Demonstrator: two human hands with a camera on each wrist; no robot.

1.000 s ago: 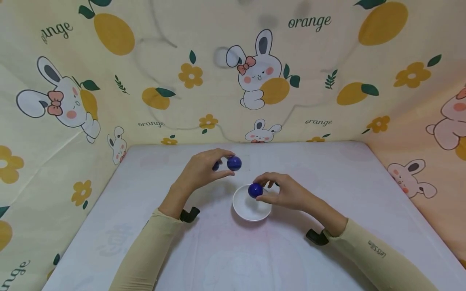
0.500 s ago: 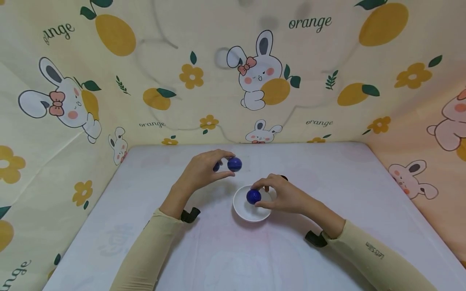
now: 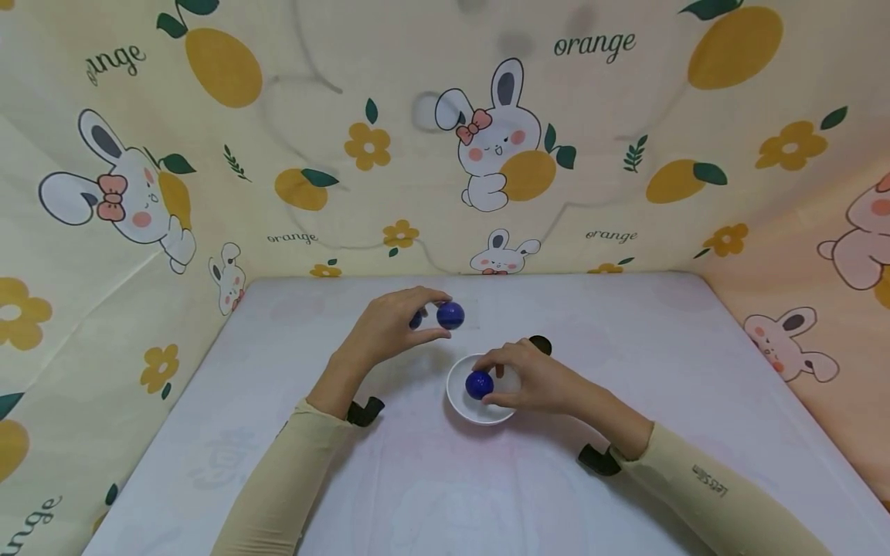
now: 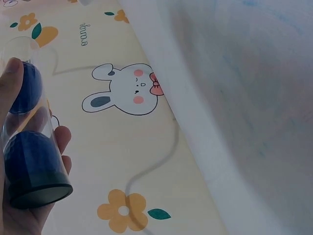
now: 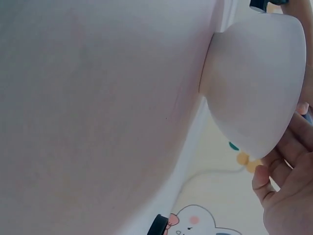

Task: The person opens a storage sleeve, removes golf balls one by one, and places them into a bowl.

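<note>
My left hand [image 3: 389, 320] grips a clear tube [image 4: 34, 122] with a dark end cap [image 4: 41, 196]; two blue balls show inside it. In the head view, one blue ball [image 3: 450, 315] shows beyond the fingertips and the other lies half hidden behind the hand. Over the white bowl [image 3: 460, 405], my right hand [image 3: 538, 380] pinches another blue ball [image 3: 479, 384] between thumb and fingers. From the right wrist, the bowl's outside [image 5: 254, 73] hides most of the fingertips and the ball.
A dark round piece, like a cap [image 3: 541, 344], lies on the white-covered table [image 3: 445, 486] just behind my right hand. Dark camera mounts [image 3: 365, 411] sit at both wrists. A patterned cloth [image 3: 598, 139] hangs behind and at the sides.
My right hand has moved left and down with its ball, farther over the bowl, uncovering more of the dark round piece. The left hand and tube stay nearly still.
</note>
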